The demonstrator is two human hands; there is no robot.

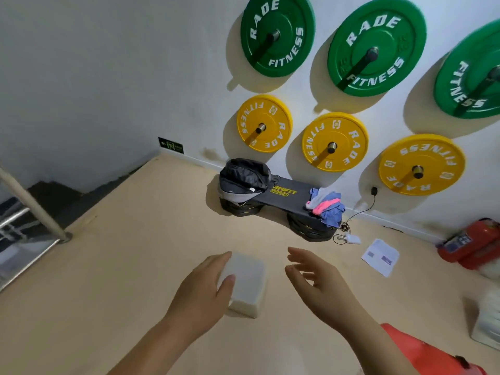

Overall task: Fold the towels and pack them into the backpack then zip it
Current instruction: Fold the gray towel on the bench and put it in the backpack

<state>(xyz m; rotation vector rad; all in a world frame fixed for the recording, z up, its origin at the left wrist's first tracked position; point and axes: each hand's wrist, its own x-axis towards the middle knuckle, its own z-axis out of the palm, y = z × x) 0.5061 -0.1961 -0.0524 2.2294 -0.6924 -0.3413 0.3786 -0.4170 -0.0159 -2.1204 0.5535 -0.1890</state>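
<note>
A black and grey backpack (243,180) sits on the left end of a black step bench (286,197) against the wall. A loose heap of towels (326,203), blue, pink and white, lies on the bench's right end. Close to me, my left hand (201,290) holds a white folded towel (247,284), fingers along its far left edge and thumb on top. My right hand (316,277) hovers to the right of that towel with fingers spread, touching nothing.
Green and yellow weight plates (334,142) hang on the white wall. A charger and cable (349,238), a white paper (380,257) and red fire extinguishers (473,244) lie on the beige floor at right. A stair railing (32,207) stands at left.
</note>
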